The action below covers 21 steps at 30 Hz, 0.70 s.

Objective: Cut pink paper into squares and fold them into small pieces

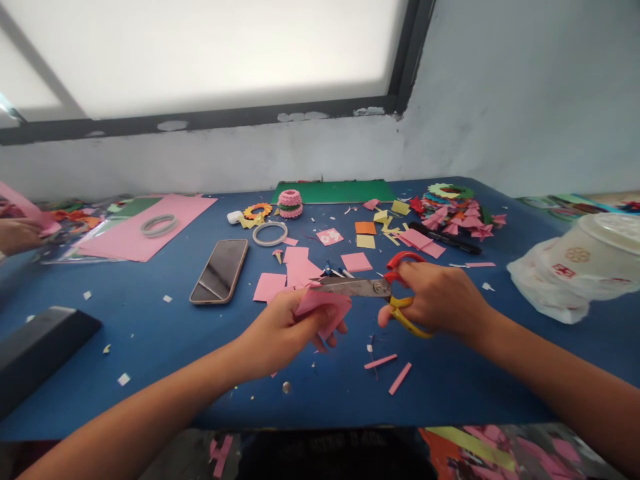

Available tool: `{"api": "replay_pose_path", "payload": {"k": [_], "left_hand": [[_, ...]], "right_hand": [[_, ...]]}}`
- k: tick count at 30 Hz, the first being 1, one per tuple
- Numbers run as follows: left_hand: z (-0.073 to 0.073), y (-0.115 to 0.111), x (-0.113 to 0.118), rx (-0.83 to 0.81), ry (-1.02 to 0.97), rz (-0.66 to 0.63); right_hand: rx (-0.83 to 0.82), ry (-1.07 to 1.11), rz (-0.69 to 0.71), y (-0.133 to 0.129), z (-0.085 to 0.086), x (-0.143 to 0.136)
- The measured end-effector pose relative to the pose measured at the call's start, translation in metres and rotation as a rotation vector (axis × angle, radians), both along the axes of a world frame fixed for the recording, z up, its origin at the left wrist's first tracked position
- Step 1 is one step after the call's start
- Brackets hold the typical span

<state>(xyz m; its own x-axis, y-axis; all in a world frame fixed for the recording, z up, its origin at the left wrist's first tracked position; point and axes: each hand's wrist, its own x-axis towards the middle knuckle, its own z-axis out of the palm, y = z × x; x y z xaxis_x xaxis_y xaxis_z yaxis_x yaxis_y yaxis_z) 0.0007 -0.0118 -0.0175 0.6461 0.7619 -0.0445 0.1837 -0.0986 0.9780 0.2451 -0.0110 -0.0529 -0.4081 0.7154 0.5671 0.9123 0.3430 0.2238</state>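
Note:
Pink paper (327, 308) is pinched between the thumb and fingers of my left hand (285, 327), above the middle of the blue table. My right hand (435, 297) grips scissors (357, 287) with one red and one yellow handle. The blades point left and reach the upper edge of the pink paper near my left fingers. Behind the paper lie more pink sheets (299, 267), partly hidden by my left hand. A pink square (357, 262) rests just beyond the blades. Two narrow pink strips (400, 379) lie on the table below the scissors.
A phone (219, 272) lies left of my hands, near a tape roll (270, 233). Paper ornaments (455, 210) are piled at back right. A bagged cup (580, 260) stands at right, a dark block (45, 350) at left. Another person's hand (20, 237) holds pink paper at far left.

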Motion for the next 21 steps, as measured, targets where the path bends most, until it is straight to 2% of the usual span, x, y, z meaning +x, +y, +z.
{"api": "replay_pose_path", "payload": {"k": [21], "left_hand": [[-0.0053,0.0011,-0.0007,0.033,0.037,-0.040]], "right_hand": [[0.055,-0.014,0.030,-0.0028,-0.0018,-0.0033]]}}
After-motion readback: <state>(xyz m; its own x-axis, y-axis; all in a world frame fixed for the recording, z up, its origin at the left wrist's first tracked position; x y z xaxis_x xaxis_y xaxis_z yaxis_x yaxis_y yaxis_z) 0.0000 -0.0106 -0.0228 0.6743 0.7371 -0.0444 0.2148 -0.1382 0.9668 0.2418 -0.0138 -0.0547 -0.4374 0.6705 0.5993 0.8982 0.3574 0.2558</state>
